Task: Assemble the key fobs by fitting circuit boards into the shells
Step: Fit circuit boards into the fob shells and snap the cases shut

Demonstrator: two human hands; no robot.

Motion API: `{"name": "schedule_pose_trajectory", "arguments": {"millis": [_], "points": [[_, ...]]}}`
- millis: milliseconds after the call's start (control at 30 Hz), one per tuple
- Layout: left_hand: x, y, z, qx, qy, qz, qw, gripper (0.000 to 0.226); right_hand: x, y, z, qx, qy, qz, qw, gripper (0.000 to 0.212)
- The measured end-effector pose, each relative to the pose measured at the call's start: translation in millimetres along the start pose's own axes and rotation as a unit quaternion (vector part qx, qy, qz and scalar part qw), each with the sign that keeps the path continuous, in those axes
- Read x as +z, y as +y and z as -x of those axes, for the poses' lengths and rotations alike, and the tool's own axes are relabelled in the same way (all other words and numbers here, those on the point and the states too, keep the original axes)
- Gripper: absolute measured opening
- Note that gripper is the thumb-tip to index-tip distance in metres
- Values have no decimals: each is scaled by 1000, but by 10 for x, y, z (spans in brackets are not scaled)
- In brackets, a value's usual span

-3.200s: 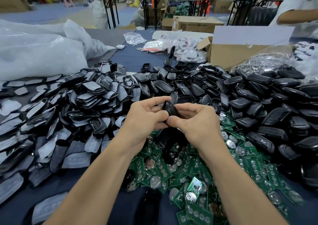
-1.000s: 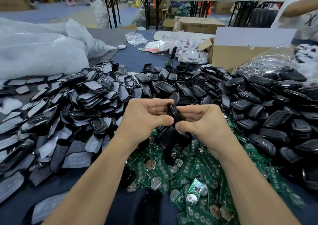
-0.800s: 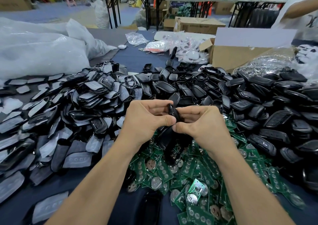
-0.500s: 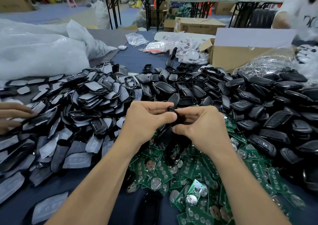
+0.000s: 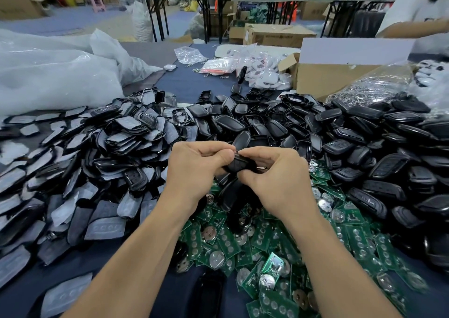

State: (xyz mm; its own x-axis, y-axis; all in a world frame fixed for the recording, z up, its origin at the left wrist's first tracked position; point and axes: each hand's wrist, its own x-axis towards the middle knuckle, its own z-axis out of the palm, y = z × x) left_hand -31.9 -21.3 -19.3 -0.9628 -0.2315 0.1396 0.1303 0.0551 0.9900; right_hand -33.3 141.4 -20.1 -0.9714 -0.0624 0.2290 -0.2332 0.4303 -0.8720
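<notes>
— Dark blue cloth covers the work table point(image 5: 184, 87), with folding tables and cartons in the warehouse behind it. What's piled on it?

— 3 heaps. Grey button pads point(image 5: 97, 152) lie on the left, black shells point(image 5: 340, 133) spread across the back and right, and green circuit boards point(image 5: 218, 240) fill the near middle, many carrying a round silver disc.

— And the hands?

— Both are raised above the boards and meet on 1 black key fob point(image 5: 239, 164). The left hand point(image 5: 194, 169) has its fingers curled round the fob's left end, thumb laid along the top. The right hand point(image 5: 274, 179) pinches the other end, forefinger bent over the upper edge and thumb beneath.

— Is a board inside it?

— I cannot tell. The fingers cover most of it, and only a dark textured face shows between the thumbs.

— Anything else around?

— White plastic bags point(image 5: 56, 74) sit at the far left. An open cardboard box point(image 5: 325, 77) stands at the back right, next to small packets of white parts point(image 5: 262, 74). Another person's arm point(image 5: 413, 27) reaches in at the top right corner. 1 lone black shell point(image 5: 209, 293) lies on the cloth between the forearms.
</notes>
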Motion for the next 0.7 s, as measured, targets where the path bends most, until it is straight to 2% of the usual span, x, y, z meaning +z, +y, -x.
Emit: {"name": "schedule_pose_trajectory", "arguments": {"millis": [167, 333, 433, 500, 600, 700], "points": [[8, -22, 5, 23, -27, 1, 999, 23, -52, 53, -82, 72, -19, -123, 990, 18], [61, -31, 24, 23, -31, -9, 999, 22, -93, 49, -77, 66, 8, -166, 984, 25], [64, -44, 24, 11, -33, -20, 999, 16, -73, 50, -69, 59, 23, -156, 986, 23], [51, -39, 17, 18, -32, -18, 999, 23, -64, 53, -66, 57, 20, -147, 987, 19], [47, -24, 22, 31, -30, -33, 999, 29, -76, 22, -57, 40, -6, -102, 994, 20], [46, -34, 25, 43, -24, -54, 997, 25, -97, -12, -44, 43, -28, -85, 995, 23]]}}
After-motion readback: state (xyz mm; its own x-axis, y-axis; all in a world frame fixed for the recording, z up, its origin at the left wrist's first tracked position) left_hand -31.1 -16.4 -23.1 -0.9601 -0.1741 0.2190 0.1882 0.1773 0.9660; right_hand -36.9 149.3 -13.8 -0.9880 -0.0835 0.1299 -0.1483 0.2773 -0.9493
